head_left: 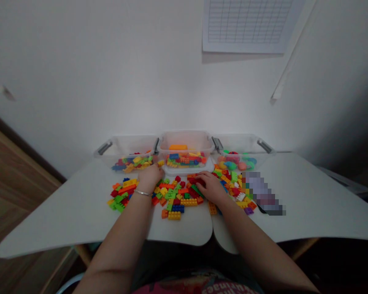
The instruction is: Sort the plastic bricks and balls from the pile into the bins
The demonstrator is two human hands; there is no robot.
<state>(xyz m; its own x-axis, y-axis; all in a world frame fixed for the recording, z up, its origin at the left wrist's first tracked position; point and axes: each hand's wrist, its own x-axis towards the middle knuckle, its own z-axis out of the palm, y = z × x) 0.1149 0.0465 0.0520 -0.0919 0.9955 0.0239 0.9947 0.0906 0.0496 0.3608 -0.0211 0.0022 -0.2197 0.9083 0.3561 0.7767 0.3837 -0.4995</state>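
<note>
Presently, the loose building blocks (pixel 176 196) are spread over the white tabletop (pixel 184 232) around both hands. Clock positions are taken from each hand, with 12 o'clock toward the wall.

Left hand (pixel 151 174): fingers bent, reaching toward the bins. A yellow block (pixel 161 163) lies at the fingertips, between 1 and 2 o'clock; whether it is gripped cannot be told. Loose blocks lie at 8 o'clock and 4 o'clock. A bracelet (pixel 143 192) encircles the wrist. The left bin (pixel 131 143), partly filled with blocks, stands between 10 and 11 o'clock.

Right hand (pixel 211 188): fingers loosely curled over red and green blocks at 9 o'clock; grip cannot be determined. Further loose blocks lie at 3 o'clock, with a pixelated object (pixel 260 190) beyond them. The middle bin (pixel 186 139), containing blocks, stands near 11 o'clock. The right bin (pixel 241 141), containing rounded coloured pieces (pixel 242 165), stands between 1 and 2 o'clock.

Markings: the wall sheet (pixel 245 24), between 12 and 1 o'clock from the right hand, carries a printed grid; no text is legible. Inverted lettering on the pink garment (pixel 184 287) cannot be read reliably. No brand is readable.
</note>
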